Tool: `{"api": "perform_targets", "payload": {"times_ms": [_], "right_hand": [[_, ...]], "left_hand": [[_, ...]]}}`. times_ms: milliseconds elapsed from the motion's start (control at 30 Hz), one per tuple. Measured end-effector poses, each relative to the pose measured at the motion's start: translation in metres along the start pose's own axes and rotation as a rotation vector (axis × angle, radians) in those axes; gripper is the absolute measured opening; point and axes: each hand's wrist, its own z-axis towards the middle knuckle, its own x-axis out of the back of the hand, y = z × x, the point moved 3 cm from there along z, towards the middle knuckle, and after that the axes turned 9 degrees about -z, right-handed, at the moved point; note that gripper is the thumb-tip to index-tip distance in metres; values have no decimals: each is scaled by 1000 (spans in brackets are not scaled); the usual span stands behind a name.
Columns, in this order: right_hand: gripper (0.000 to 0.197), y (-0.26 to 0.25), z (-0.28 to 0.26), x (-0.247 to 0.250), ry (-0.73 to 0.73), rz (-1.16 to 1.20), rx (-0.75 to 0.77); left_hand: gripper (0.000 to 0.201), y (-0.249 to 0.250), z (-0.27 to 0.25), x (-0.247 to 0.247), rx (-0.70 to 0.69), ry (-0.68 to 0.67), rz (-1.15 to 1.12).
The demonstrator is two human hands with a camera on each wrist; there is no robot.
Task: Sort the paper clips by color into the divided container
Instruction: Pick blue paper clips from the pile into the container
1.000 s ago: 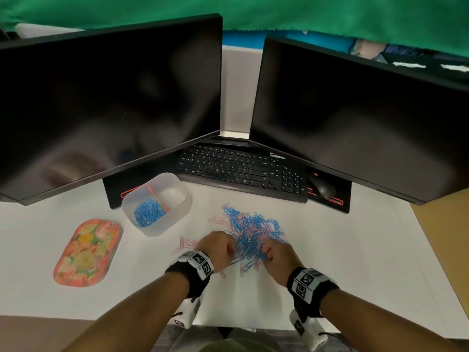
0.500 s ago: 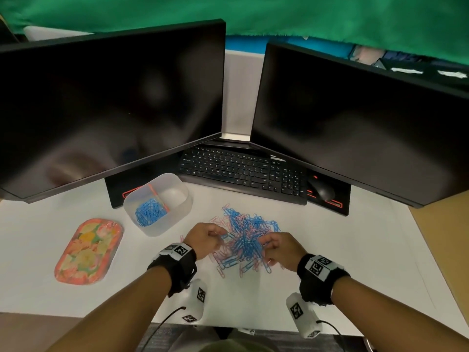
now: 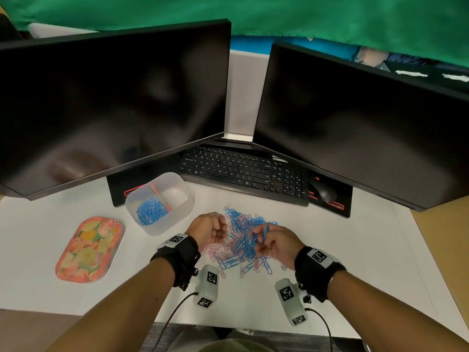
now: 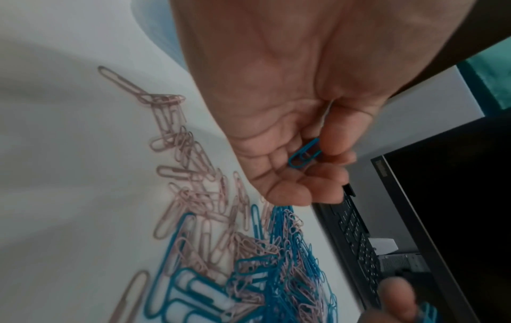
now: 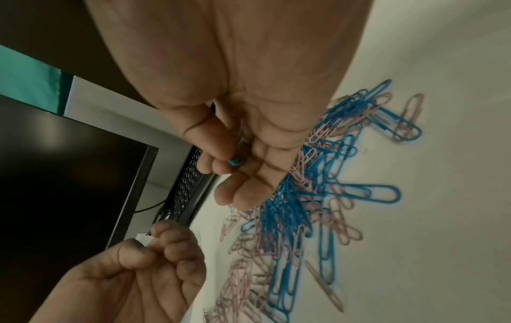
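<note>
Tabletop (image 3: 330, 250) carrying divided container (image 3: 177, 224), blue clips filling left compartment. Mixed pile (image 3: 243, 240) lying between hands, likely tangling. Left hand (image 4: 290, 131) pinching blue paper clip (image 4: 304, 156); right hand (image 5: 249, 131) pinching another (image 5: 235, 162). Clips light, springy, slippery: gripping mid-loop seems best.

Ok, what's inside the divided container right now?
The divided container has blue paper clips in its left compartment, up against the orange divider. The right compartment looks empty, though its near floor is hidden behind the frosted wall.
</note>
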Motion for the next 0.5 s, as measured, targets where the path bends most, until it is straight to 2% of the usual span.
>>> {"api": "perform_targets", "payload": {"times_ms": [100,167,267,367,433,500], "right_hand": [[24,-7,-1,-5,-18,6,13],[15,-8,-2,-6,-9,-58,32],[29,-1,-3,1,32,-231,29],[27,10,-5,10,71,-380,-46],[27,18,-7,15,116,-620,-76],[27,23,-10,17,190,-935,11]], "left_hand": [[23,-1,0,-2,1,-18,87],[34,-6,3,-2,-1,-22,219],[45,-16,6,0,-11,-16,416],[39,-24,6,2,-14,-29,517],[32,-27,4,2,-28,-60,614],[21,-28,2,1,-95,-78,821]]}}
